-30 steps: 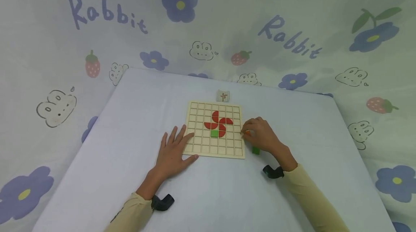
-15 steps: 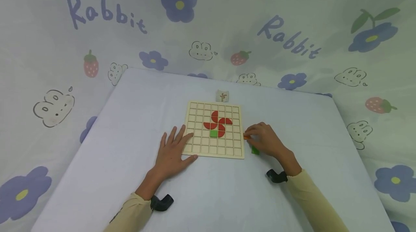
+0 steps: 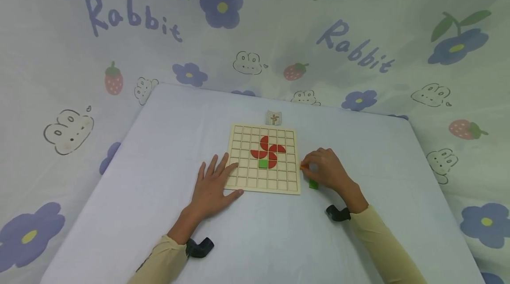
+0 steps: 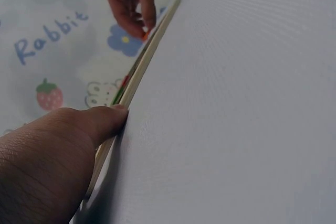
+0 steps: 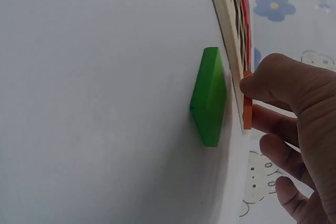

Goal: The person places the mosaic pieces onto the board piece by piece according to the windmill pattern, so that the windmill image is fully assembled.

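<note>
A square wooden grid board (image 3: 247, 182) lies on the table, with several red curved pieces (image 3: 264, 143) arranged in a pinwheel and one green square piece (image 3: 263, 163) below them. My left hand (image 3: 211, 191) rests flat with spread fingers over the board's left edge, its thumb touching the front edge. Just off the board's right edge, my right hand (image 3: 324, 169) pinches a small orange piece (image 5: 248, 114) between thumb and fingers. A green block (image 5: 211, 98) lies on the table beneath that hand, close to the board.
Behind the board sits a small pattern card (image 3: 273, 118) showing a pinwheel figure. A white cloth covers the table (image 3: 159, 133). A printed curtain (image 3: 255, 23) hangs behind it. Each wrist wears a black camera mount (image 3: 200, 247).
The right hand has shifted slightly right and toward me, away from the board's edge, and still pinches the orange piece. The left hand stays in place on the board.
</note>
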The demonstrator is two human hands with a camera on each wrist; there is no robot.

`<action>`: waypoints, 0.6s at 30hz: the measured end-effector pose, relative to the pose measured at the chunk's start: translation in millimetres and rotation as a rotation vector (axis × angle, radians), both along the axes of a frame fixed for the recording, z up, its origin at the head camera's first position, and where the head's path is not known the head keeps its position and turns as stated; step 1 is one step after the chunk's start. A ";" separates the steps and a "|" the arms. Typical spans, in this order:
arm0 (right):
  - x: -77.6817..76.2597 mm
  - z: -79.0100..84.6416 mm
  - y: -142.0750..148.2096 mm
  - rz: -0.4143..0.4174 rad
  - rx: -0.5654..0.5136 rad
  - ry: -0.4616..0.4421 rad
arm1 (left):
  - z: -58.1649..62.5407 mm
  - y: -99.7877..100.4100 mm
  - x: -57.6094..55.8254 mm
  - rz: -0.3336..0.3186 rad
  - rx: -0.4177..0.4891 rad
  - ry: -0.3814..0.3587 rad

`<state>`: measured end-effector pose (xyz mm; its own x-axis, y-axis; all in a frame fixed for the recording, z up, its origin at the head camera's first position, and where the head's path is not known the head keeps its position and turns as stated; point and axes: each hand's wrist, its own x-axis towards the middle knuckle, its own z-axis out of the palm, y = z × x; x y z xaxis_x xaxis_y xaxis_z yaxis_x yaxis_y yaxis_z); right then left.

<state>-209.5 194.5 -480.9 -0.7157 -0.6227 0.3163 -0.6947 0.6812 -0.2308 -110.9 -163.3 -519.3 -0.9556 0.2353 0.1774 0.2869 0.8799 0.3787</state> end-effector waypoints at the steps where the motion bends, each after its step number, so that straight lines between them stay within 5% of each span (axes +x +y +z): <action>1: 0.3 0.3 -0.5 0.008 -0.018 -0.002 | 0.2 0.2 0.1 0.000 0.001 0.002; 11: 5.6 -5.3 -37.1 0.174 -0.168 0.005 | -0.7 -0.2 -1.0 0.004 -0.016 -0.022; 18: 11.7 -8.7 -76.5 0.274 -0.177 0.065 | -1.3 -0.3 -1.1 0.000 -0.014 -0.033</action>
<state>-197.8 118.0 -489.6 -0.5038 -0.7206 0.4764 -0.8638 0.4202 -0.2779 -112.0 -163.6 -520.6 -0.9609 0.2374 0.1425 0.2745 0.8852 0.3755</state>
